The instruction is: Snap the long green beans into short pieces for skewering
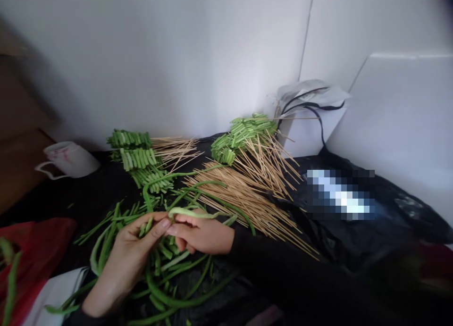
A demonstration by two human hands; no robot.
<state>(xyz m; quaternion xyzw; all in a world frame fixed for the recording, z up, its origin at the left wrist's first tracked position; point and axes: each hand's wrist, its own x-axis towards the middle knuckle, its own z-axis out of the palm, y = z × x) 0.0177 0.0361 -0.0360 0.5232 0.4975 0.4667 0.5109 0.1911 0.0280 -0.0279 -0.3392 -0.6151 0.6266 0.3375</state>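
White wall (191,62) behind, black-covered surface (53,201) below. Loose long green beans (191,303) scattered front and centre. Bare wooden skewers (244,203) piled just beyond, toward the right. Skewered bean stack (253,128) near the wall at right, second skewered stack (138,158) at left. White mug (72,161) farther left. Left hand (136,241) and right hand (203,234) over the loose beans, both closed, fingertips together. Pale green bean (194,213) pinched in the right, trailing across its back. Short bean pieces (148,224) gripped in the left.
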